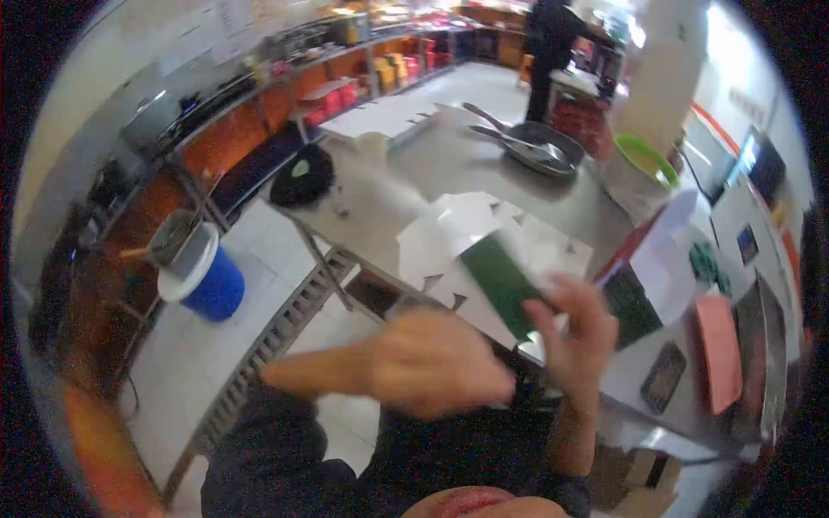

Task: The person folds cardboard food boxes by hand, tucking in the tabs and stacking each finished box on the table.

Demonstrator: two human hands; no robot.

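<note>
My right hand [574, 332] is raised over the front edge of the metal table [466, 164], its thumb and fingers curved around the lower end of a dark green rectangular sheet [498, 281]. My left hand [440, 363] is smeared by motion in front of my body, left of the right hand, and its fingers cannot be made out. Under the green sheet lie white sheets [432, 237] with small dark triangular marks. A second dark green piece [632, 304] lies just right of my right hand, beside white paper [669, 272].
Pans [540, 147] sit at the table's back; a green-rimmed container [646, 160] is at right. A dark phone-like object [664, 377] and a pink block [718, 354] lie at front right. A blue bucket [214, 281] stands on the floor. A person [546, 56] in dark clothes stands behind.
</note>
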